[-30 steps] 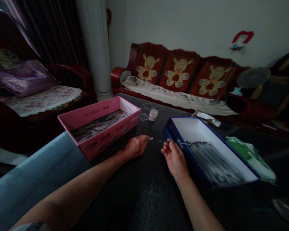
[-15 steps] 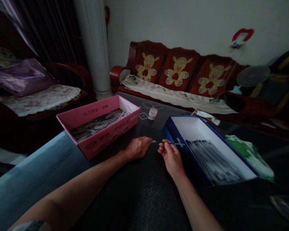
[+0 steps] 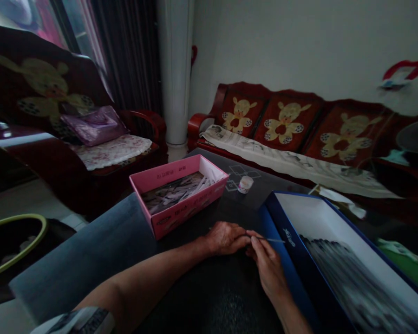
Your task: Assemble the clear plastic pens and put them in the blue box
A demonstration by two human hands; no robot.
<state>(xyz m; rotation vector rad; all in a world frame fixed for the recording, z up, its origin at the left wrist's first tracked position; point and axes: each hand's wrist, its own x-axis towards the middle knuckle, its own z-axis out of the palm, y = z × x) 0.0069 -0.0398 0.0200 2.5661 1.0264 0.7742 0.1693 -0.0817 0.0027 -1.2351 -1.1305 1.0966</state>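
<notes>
My left hand [image 3: 227, 238] is closed in a pinch over the dark table, its fingertips against those of my right hand [image 3: 267, 260]. Between the fingers of my right hand runs a slim pen-like stick [image 3: 276, 240], its pale end pointing right toward the blue box. Whatever my left fingers grip is hidden. On the left, a pink box [image 3: 188, 208] holds many loose pale and dark strips [image 3: 176, 191]. At the right, a blue box [image 3: 289, 239] with a white inside contains a row of slim dark-tipped pen-like sticks [image 3: 348, 273].
A small round tub [image 3: 245, 184] stands on the dark table [image 3: 195, 287] between the boxes. Green-and-white packaging [image 3: 404, 257] lies beyond the blue box. A bin with a yellow rim [image 3: 42, 227] is on the floor at left. A wooden sofa [image 3: 282, 123] lines the wall.
My hands, apart before, have come together at the stick. The small clear piece that showed in my left fingers is now hidden. The view has swung left.
</notes>
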